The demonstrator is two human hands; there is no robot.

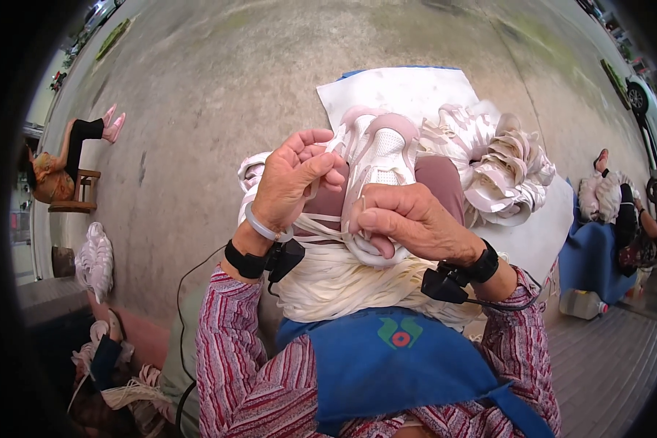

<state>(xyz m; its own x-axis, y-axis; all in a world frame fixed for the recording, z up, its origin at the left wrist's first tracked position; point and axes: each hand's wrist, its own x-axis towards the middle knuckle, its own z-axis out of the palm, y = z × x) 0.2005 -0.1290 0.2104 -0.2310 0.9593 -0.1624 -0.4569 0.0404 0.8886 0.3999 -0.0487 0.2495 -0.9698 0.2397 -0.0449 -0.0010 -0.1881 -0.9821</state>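
Observation:
A pair of white and pink sneakers (388,155) lies across my lap, toes pointing away from me. My left hand (304,175) is closed just left of them, its curled fingers on a thin white shoelace. My right hand (409,221) is closed over the near, ankle end of the shoe, with thumb and forefinger pinched on a pale lace end. Its other fingers are partly hidden. Below both hands, a thick bundle of cream shoelaces (350,283) is spread over my lap and blue apron (398,372).
Pink and white shoe pieces (507,171) are piled on a white sheet (434,86) at the right. Another shoe (250,171) sits by my left wrist. More shoes (95,261) stand left. A seated person (55,164) is far left; another (646,233) works at the right.

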